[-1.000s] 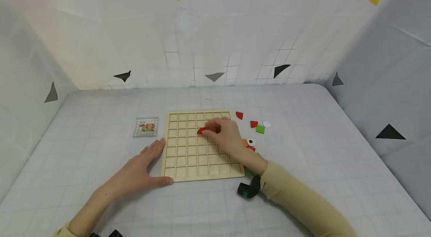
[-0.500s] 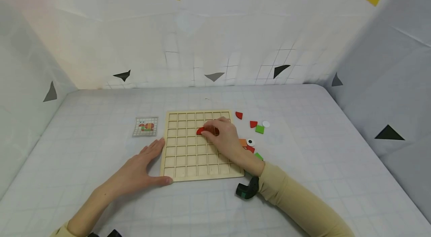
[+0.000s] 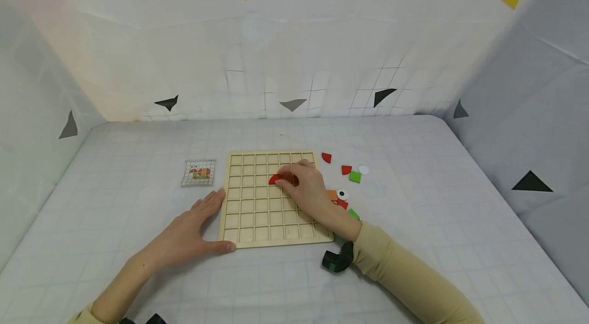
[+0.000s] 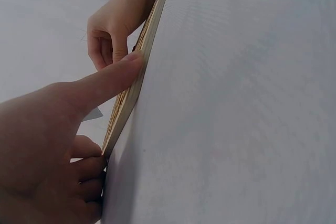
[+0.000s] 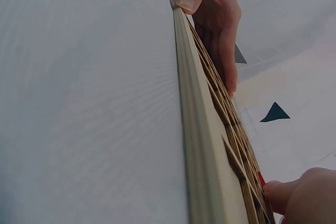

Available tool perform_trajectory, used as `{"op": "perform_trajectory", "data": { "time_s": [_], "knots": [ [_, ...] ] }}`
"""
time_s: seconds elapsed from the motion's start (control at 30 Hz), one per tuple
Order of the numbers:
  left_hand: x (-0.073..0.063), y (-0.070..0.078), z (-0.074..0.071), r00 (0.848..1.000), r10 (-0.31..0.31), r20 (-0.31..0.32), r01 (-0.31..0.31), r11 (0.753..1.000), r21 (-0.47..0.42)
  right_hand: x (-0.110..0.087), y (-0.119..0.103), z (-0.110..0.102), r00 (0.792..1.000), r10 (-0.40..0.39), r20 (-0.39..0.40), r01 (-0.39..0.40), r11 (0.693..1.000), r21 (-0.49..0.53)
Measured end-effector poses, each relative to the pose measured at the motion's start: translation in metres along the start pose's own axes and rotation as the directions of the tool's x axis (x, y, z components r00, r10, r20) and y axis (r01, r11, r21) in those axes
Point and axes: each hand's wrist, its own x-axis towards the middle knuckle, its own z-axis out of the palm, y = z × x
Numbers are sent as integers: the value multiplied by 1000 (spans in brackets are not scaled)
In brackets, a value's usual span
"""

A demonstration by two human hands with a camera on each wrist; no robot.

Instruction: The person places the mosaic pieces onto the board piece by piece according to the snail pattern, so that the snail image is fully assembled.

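A square wooden grid board lies flat on the white cloth. My left hand rests at its left side, fingers spread along the edge and thumb on the near left corner. In the left wrist view the left thumb lies across the board's rim. Over the upper middle of the grid, my right hand pinches a red quarter-circle tile between thumb and fingertips, low at the cells. Another patch of red shows in the shade under that hand. Right of the board lie red quarter-circle tiles.
A small card with a coloured figure on a grid lies left of the board. To the right are green tiles, a white disc, an eye disc and an orange tile, some partly behind the right forearm.
Since a second ago the right fingers have shifted a little on the red tile, and less red shows between them. The left hand stays at the board's edge.
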Motion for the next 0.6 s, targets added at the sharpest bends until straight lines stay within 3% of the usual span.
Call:
{"op": "perform_trajectory", "data": {
  "time_s": [0.6],
  "knots": [
    [0,-1,1,1000,17,-10,-17,1000,-6,0,-1,0,1000,-25,-4,25,1000,-8]
  ]
}}
